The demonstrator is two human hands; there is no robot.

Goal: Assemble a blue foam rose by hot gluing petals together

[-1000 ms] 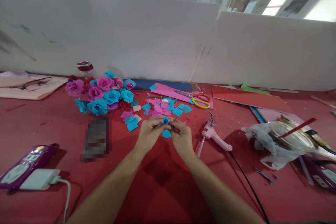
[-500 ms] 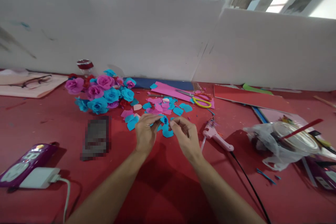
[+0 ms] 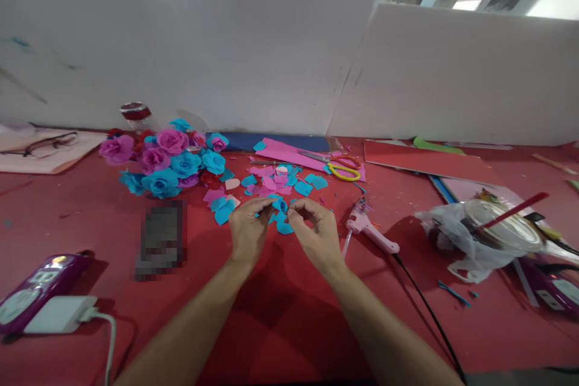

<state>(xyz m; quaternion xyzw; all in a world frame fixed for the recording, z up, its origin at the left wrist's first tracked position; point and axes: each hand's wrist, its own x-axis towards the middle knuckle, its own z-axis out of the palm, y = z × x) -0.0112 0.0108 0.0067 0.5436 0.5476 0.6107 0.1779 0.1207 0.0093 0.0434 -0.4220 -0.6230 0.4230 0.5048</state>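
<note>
Between my two hands is a small blue paper flower (image 3: 281, 205) with a darker, rolled centre. My left hand (image 3: 249, 226) pinches it from the left, fingertips closed on its edge. My right hand (image 3: 316, 229) is closed in a pinch at the flower's right side, with a bit of blue paper at its fingertips. Loose blue paper petals (image 3: 284, 227) lie just beneath. Behind the hands are scattered pink paper petals (image 3: 271, 183) mixed with more blue ones. A pink glue gun (image 3: 373, 234) rests to the right of my right hand.
Finished paper roses (image 3: 169, 163) cluster at the left, by a red-lidded jar (image 3: 136, 113). Scissors (image 3: 341, 167) lie on a pink paper strip (image 3: 284, 154). A pixelated dark object (image 3: 160, 238) and a purple power strip (image 3: 49, 283) sit left; a bagged tub (image 3: 502, 226) stands right.
The view has shifted slightly, so the table items sit a little further left. My right fingertips now hold a bit of blue paper beside the flower; my left hand keeps its pinch.
</note>
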